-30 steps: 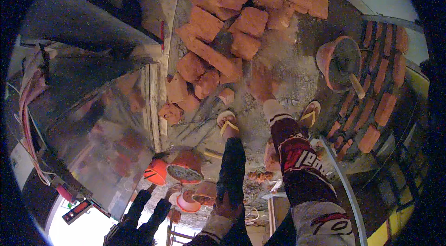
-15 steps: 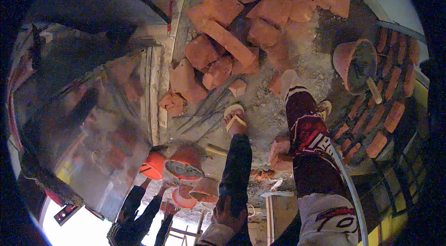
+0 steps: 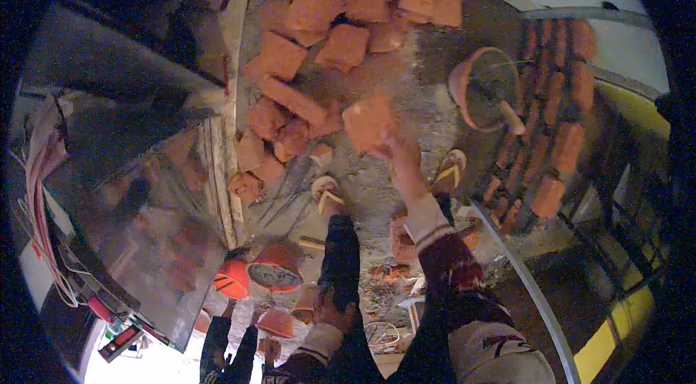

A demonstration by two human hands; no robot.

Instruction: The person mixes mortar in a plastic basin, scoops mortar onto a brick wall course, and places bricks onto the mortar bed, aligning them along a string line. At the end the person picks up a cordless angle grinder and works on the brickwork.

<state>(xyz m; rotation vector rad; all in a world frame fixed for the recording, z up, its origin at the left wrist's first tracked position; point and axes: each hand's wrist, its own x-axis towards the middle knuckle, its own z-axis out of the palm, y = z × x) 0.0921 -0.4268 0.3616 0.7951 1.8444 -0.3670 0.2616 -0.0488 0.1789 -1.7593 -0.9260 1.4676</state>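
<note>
Ahead of me, my right hand is closed on the near edge of a red brick, beside the brick pile. The forearm reaches forward in a maroon sleeve with a pale cuff. My left hand rests at my bent left knee, and dimness hides its fingers. Below the pile, my left foot stands in a sandal with yellow straps. My right foot stands right of my right hand. A small brick piece lies just beyond my left foot.
A mortar tub with a wooden-handled tool stands at right, beside rows of laid bricks. More orange tubs sit at lower left, near a person in dark clothing. A pale hose or pipe crosses at right.
My right hand has swung forward and left from near my right foot and now grips a brick at the pile. The view has shifted, so the pile and tub appear further left.
</note>
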